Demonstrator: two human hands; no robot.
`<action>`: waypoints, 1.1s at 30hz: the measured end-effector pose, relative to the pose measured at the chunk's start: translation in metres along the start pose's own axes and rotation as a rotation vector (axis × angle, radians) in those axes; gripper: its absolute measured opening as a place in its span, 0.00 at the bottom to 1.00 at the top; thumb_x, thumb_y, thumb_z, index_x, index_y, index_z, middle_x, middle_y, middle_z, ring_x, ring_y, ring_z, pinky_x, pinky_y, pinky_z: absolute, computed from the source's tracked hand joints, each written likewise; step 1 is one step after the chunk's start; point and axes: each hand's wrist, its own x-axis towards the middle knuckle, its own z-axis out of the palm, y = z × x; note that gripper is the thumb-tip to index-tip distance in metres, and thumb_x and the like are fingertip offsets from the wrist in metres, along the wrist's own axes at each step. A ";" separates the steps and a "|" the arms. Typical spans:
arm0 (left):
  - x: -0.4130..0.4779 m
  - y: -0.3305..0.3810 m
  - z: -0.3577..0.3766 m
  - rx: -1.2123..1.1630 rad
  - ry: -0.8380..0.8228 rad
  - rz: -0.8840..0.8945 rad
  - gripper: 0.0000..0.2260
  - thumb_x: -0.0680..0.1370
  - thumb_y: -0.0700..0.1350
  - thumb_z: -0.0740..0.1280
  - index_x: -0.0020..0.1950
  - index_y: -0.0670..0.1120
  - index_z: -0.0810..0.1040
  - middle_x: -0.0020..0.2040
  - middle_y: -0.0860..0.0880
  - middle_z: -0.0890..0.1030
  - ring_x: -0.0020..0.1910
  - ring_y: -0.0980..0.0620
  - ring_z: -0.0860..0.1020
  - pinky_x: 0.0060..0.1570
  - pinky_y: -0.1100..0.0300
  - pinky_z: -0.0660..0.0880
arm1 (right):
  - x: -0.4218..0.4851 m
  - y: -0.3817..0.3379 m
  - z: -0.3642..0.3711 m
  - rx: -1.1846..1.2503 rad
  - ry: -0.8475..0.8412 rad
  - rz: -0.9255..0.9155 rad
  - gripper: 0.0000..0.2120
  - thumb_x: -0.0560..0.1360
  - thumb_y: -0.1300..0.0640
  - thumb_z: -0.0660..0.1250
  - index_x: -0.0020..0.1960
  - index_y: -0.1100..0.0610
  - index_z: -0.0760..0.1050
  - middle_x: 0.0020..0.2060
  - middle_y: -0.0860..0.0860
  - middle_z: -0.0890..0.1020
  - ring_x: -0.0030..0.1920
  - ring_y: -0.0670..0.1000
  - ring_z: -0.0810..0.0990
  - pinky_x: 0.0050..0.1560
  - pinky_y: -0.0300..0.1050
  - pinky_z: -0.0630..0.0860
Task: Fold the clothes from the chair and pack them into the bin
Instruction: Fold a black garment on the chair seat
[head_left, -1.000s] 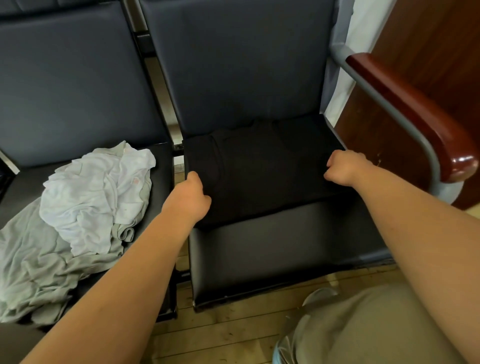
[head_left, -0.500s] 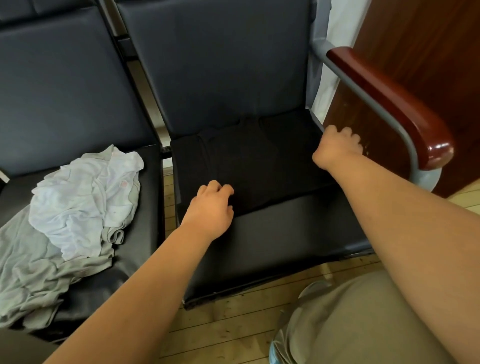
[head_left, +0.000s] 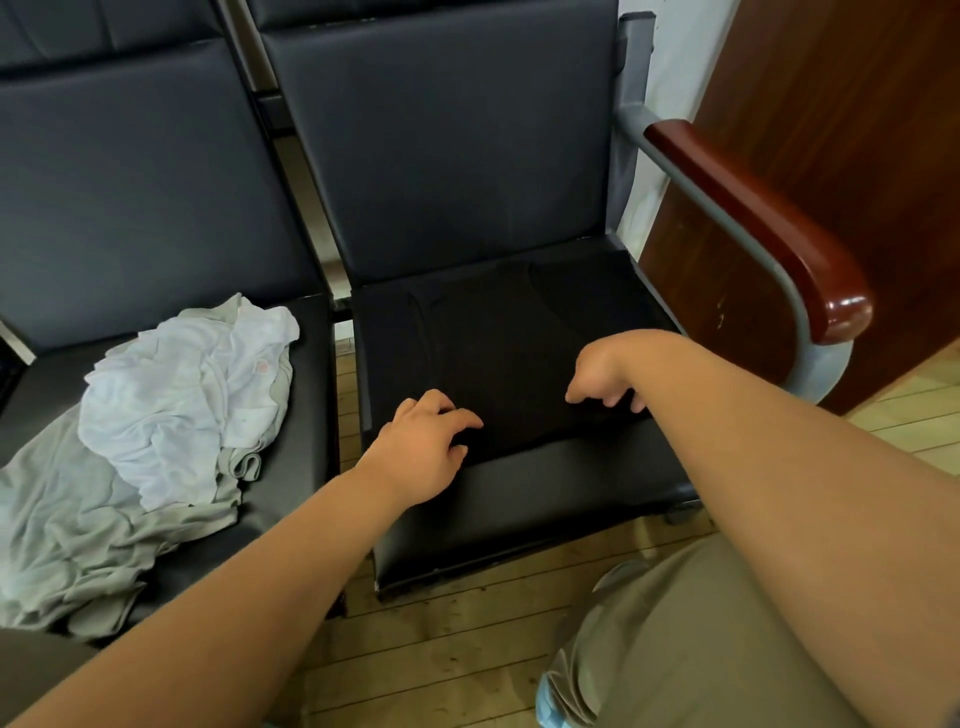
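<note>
1. While I watched through the head camera, the black garment (head_left: 509, 332) lay flat on the right-hand seat (head_left: 545, 483). It sat back toward the backrest, with its near edge running across the middle of the cushion.
2. The left hand (head_left: 426, 447) was at the near-left part of that edge, fingers bent and tips on the cloth. I could not tell whether it had pinched the fabric.
3. The right hand (head_left: 605, 376) hung over the near-right part of the edge with its fingers curled downward. I could not tell whether it held cloth or only touched it.
4. I judged this garment part-folded: it looked squared into a rectangle but probably needed another fold before packing.
5. On the left-hand seat (head_left: 306, 415) a crumpled white garment (head_left: 182, 384) lay on top of a rumpled grey-green one (head_left: 62, 519). Both were unfolded, so most of the work was left.
6. No bin showed plainly. Khaki cloth (head_left: 701, 649) with a blue edge below it filled the lower right corner, and I could not say what it was. Nothing was visibly packed.
</note>
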 end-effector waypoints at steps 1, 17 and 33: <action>-0.006 -0.002 -0.004 -0.022 -0.055 0.021 0.18 0.85 0.51 0.66 0.74 0.62 0.74 0.69 0.56 0.68 0.68 0.49 0.67 0.71 0.50 0.71 | -0.006 -0.002 0.002 -0.006 -0.054 0.027 0.21 0.85 0.48 0.66 0.74 0.57 0.73 0.69 0.55 0.78 0.63 0.54 0.82 0.45 0.49 0.81; -0.068 -0.062 -0.021 -0.392 -0.090 -0.469 0.15 0.79 0.61 0.72 0.49 0.50 0.84 0.41 0.47 0.86 0.39 0.51 0.83 0.43 0.55 0.82 | -0.002 -0.100 0.003 0.185 0.069 -0.137 0.15 0.85 0.46 0.65 0.62 0.56 0.80 0.52 0.51 0.87 0.52 0.51 0.87 0.58 0.54 0.84; -0.047 -0.068 -0.015 -0.792 -0.239 -0.646 0.12 0.77 0.43 0.79 0.56 0.41 0.81 0.46 0.42 0.85 0.36 0.50 0.85 0.35 0.56 0.84 | 0.054 -0.252 0.012 0.013 0.498 -0.373 0.23 0.78 0.39 0.73 0.61 0.56 0.77 0.53 0.50 0.80 0.52 0.55 0.81 0.43 0.49 0.76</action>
